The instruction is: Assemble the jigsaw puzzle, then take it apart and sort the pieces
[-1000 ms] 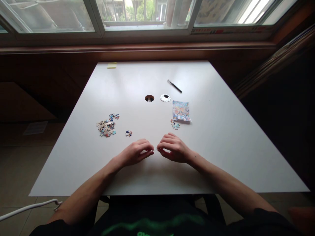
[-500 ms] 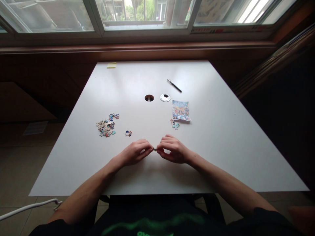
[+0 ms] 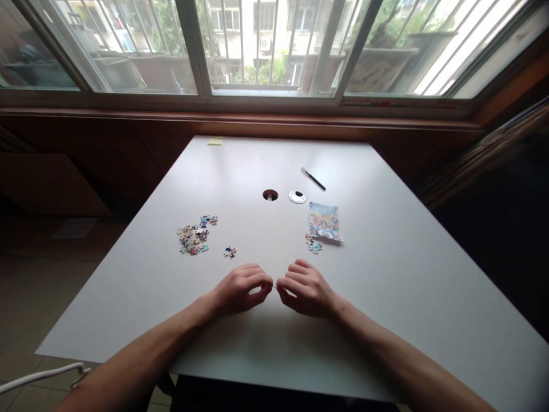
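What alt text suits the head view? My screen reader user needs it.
Two bare hands, left hand and right hand, meet fingertip to fingertip over a white table. A pile of puzzle pieces lies left; a printed picture and pen lie beyond.

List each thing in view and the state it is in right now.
Left hand: fingertips pinched, meeting the right hand; anything held is too small to tell.
Right hand: fingertips pinched, low over the table.
Puzzle pile: loose, unassembled.
Small clump of pieces: apart from the pile.
Picture card: lying flat, a few pieces at its near edge.
Pen: lying flat.
Table hole: open, its cap beside it.
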`<control>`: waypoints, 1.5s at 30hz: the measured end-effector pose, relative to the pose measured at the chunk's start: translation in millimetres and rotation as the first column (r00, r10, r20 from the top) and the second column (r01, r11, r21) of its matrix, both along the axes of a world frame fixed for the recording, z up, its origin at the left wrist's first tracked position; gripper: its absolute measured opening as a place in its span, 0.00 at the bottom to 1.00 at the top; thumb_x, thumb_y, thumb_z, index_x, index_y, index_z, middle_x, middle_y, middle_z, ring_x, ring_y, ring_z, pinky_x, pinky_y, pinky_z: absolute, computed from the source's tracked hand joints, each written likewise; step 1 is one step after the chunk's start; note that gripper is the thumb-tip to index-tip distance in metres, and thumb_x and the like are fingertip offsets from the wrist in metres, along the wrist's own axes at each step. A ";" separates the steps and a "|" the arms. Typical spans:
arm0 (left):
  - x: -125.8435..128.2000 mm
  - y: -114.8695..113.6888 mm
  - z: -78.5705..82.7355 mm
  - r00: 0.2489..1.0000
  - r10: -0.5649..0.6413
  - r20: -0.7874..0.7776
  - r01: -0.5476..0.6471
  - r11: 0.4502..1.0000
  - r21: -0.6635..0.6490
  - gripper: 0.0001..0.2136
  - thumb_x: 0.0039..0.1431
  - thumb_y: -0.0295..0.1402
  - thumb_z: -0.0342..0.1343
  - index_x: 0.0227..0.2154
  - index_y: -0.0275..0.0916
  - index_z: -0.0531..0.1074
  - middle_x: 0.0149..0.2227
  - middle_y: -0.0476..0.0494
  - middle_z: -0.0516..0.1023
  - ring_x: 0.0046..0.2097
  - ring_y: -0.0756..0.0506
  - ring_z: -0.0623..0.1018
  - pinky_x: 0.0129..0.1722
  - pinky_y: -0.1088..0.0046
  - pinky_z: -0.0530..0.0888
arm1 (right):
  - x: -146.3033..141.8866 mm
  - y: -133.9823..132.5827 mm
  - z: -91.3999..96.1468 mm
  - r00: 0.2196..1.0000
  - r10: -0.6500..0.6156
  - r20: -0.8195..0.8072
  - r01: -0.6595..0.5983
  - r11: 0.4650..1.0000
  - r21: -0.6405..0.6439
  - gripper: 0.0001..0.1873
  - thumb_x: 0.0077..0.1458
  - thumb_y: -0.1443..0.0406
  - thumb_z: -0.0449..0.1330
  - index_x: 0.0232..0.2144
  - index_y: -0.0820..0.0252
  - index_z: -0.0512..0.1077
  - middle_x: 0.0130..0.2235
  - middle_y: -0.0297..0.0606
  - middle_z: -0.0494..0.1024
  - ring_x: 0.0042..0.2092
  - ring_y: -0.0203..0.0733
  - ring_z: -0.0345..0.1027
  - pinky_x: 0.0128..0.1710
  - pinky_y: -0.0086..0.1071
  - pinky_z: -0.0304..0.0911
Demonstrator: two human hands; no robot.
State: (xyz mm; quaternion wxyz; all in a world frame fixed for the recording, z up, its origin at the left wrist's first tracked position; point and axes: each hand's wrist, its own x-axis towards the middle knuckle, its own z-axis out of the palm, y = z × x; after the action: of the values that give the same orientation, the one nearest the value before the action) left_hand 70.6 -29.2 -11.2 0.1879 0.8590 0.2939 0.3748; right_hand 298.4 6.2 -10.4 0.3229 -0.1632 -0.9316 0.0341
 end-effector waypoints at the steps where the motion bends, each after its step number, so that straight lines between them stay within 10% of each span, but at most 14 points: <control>1: 1.2 -0.9 0.0 1.000 0.001 0.003 -0.001 1.000 0.014 0.05 0.62 0.23 0.53 0.37 0.38 0.70 0.30 0.44 0.76 0.33 0.48 0.72 0.35 0.71 0.72 | -0.3 -1.2 -0.4 1.000 0.003 -0.003 -0.003 1.000 0.016 0.07 0.56 0.73 0.59 0.29 0.58 0.68 0.22 0.30 0.64 0.27 0.37 0.52 0.31 0.35 0.50; 9: -13.6 3.7 6.5 0.998 0.020 -0.059 -0.016 0.998 0.058 0.06 0.63 0.26 0.54 0.37 0.40 0.76 0.33 0.42 0.81 0.34 0.47 0.77 0.38 0.69 0.75 | 4.1 -1.5 -1.7 1.000 0.011 0.013 -0.012 0.999 0.040 0.04 0.57 0.71 0.60 0.32 0.58 0.69 0.23 0.31 0.65 0.28 0.37 0.55 0.31 0.36 0.51; 16: -80.9 43.9 9.6 0.856 0.490 -0.168 -0.458 0.867 0.193 0.07 0.64 0.30 0.57 0.36 0.41 0.80 0.35 0.43 0.82 0.39 0.44 0.77 0.48 0.63 0.73 | 11.9 9.0 -2.4 1.000 -0.024 -0.012 0.024 1.000 -0.005 0.05 0.57 0.72 0.60 0.34 0.58 0.68 0.24 0.31 0.66 0.28 0.37 0.57 0.33 0.35 0.53; 26: -91.5 50.2 2.7 0.776 0.516 -0.363 -0.496 0.854 0.154 0.08 0.63 0.30 0.57 0.36 0.45 0.82 0.38 0.45 0.82 0.42 0.44 0.76 0.49 0.63 0.69 | 10.6 6.2 -6.6 1.000 -0.010 -0.009 0.010 1.000 -0.026 0.05 0.59 0.71 0.58 0.33 0.57 0.68 0.23 0.30 0.64 0.28 0.37 0.56 0.34 0.34 0.53; 28: -101.1 50.6 11.5 0.723 0.603 -0.336 -0.577 0.795 0.186 0.10 0.63 0.30 0.55 0.38 0.45 0.82 0.40 0.45 0.82 0.44 0.43 0.76 0.49 0.63 0.69 | 10.1 6.2 -7.6 1.000 -0.001 -0.018 0.000 0.999 -0.034 0.05 0.60 0.71 0.57 0.33 0.57 0.68 0.23 0.30 0.64 0.28 0.36 0.56 0.34 0.34 0.53; 34: -146.4 45.5 36.4 0.281 0.897 -0.341 -0.872 0.387 0.298 0.12 0.62 0.30 0.52 0.40 0.42 0.81 0.43 0.41 0.82 0.46 0.36 0.73 0.47 0.57 0.66 | 9.5 6.3 -6.4 0.999 0.008 -0.040 -0.010 0.998 -0.056 0.05 0.59 0.72 0.57 0.34 0.57 0.67 0.23 0.30 0.65 0.27 0.36 0.57 0.33 0.34 0.54; 45: -143.1 49.3 18.8 0.356 0.775 -0.521 -0.798 0.543 0.263 0.11 0.60 0.42 0.57 0.33 0.46 0.83 0.43 0.42 0.81 0.49 0.35 0.71 0.47 0.55 0.62 | 10.8 5.5 -2.5 0.998 -0.030 -0.063 0.025 0.997 -0.071 0.05 0.59 0.72 0.57 0.32 0.57 0.67 0.23 0.29 0.65 0.27 0.35 0.57 0.34 0.33 0.54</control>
State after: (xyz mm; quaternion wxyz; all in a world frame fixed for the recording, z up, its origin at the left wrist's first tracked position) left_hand -72.4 20.2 7.6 -0.0987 0.6781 0.7166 0.1301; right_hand 309.1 11.8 -12.8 0.3471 -0.1860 -0.9167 0.0676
